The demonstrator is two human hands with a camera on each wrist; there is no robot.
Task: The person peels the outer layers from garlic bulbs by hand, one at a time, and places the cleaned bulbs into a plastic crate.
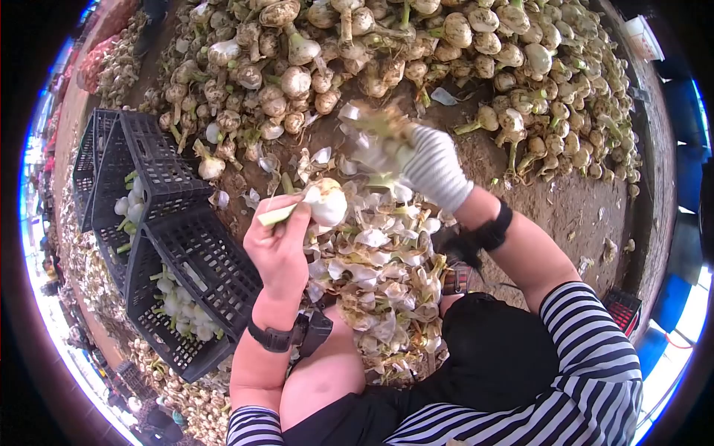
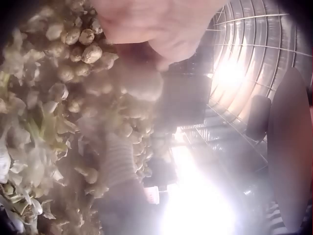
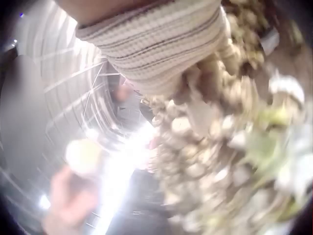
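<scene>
In the head view my bare left hand (image 1: 279,238) pinches a garlic bulb (image 1: 327,204) by its cut green stem (image 1: 277,215). The bulb is mostly white, with a brownish patch on top. To the right, my right hand (image 1: 435,167) wears a white knitted glove. Its fingers curl round peeled garlic skin (image 1: 383,134), streaked by motion blur. The glove (image 3: 161,44) fills the top of the right wrist view, and a pale flake of skin (image 3: 198,112) hangs by the fingers. Below both hands lies a heap of peeled garlic skins (image 1: 379,260).
A large pile of unpeeled garlic (image 1: 297,82) spreads along the far side. At left, black plastic crates (image 1: 197,249) lie tipped, with white garlic bulbs (image 1: 186,312) inside. A wooden board (image 1: 662,193) edges the right side; a white bucket (image 1: 644,39) stands beyond it.
</scene>
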